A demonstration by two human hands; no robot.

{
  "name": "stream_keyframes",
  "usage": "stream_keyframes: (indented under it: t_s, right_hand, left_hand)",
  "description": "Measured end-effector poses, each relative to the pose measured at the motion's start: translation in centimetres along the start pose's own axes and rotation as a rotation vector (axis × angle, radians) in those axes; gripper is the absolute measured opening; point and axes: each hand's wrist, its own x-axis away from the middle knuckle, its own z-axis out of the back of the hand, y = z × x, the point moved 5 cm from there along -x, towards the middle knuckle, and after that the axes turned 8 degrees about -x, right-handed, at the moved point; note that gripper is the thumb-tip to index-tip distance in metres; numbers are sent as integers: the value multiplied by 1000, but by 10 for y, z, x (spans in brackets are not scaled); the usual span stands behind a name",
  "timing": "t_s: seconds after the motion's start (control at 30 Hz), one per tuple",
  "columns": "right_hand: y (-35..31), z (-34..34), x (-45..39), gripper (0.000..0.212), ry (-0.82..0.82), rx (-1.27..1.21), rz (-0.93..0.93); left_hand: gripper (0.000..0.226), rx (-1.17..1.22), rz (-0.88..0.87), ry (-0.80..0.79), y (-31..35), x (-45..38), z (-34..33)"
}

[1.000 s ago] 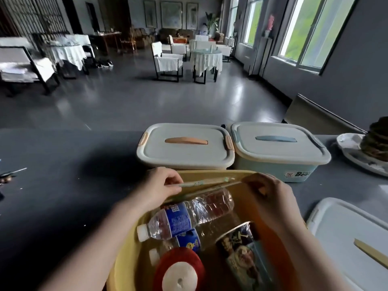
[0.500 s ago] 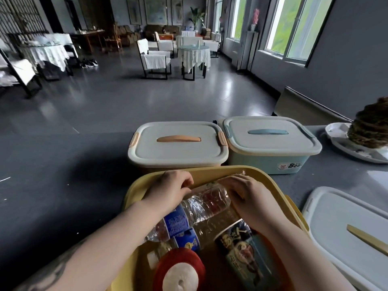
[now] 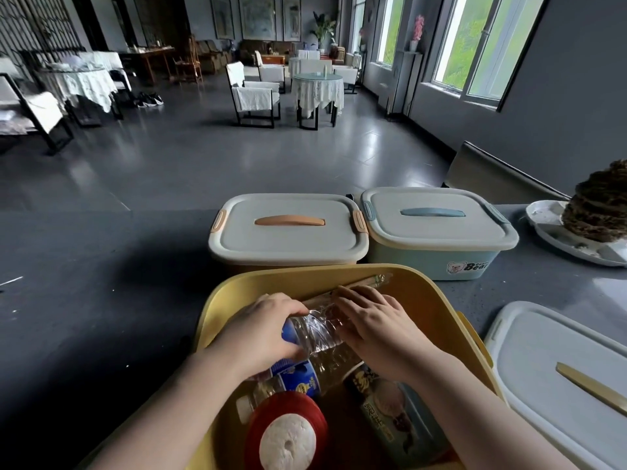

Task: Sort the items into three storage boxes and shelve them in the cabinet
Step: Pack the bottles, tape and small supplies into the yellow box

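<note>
Both hands have dropped deeper into the yellow box (image 3: 417,293) since a second ago, when they held a thin wrapped stick up at its far rim; that wrapped stick (image 3: 368,281) now lies along the far inner wall.

Near end of the yellow box: red ribbon spool (image 3: 286,435) with white core, face up. Just right of it a printed snack packet (image 3: 393,412). Behind the spool a second bottle (image 3: 305,379) with blue label lies on its side, partly under the hands.

Mid box: left hand (image 3: 258,334) curls over the upper clear water bottle (image 3: 315,330), fingers wrapped on its labelled part, so it holds the bottle. Right hand (image 3: 376,330) lies on the same bottle's other end, fingers fairly straight and spread, pressing rather than gripping. Bottle lies slantwise across the box.

Right of the yellow box: its loose white lid (image 3: 549,368) with yellow handle, flat on the dark tabletop (image 3: 84,300).

Beyond the yellow box, just beside its far rim: orange-handled box (image 3: 288,239), lid on, and to its right, touching, the blue-handled box (image 3: 437,232), lid on, bear logo on the front.

Further right of those: white dish (image 3: 559,239) carrying a dark brown mound (image 3: 600,205).

Far behind: grey floor, clothed tables and chairs, windows on the right.
</note>
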Motion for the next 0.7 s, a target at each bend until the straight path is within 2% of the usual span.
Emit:
stream_keyframes:
  t_s: [0.13,0.47,0.5,0.57,0.7]
  right_hand:
    - [3,-4,1,54,-67,17,-9]
    - [4,0,3,52,-22,-14,6]
    - [2,4,5,51,3,-32,15]
    - [-8,16,8,48,64,-55,43]
    - [-55,20,16,43,202,-188,155]
  left_hand:
    - [67,79,35,-106,-9,0,-5]
    - [59,44,92,-42,-11,5,-3]
    - [55,56,123,9,-12,9,2]
    - [43,155,215,206,-17,24,14]
    - [15,278,362,760,-28,100,33]
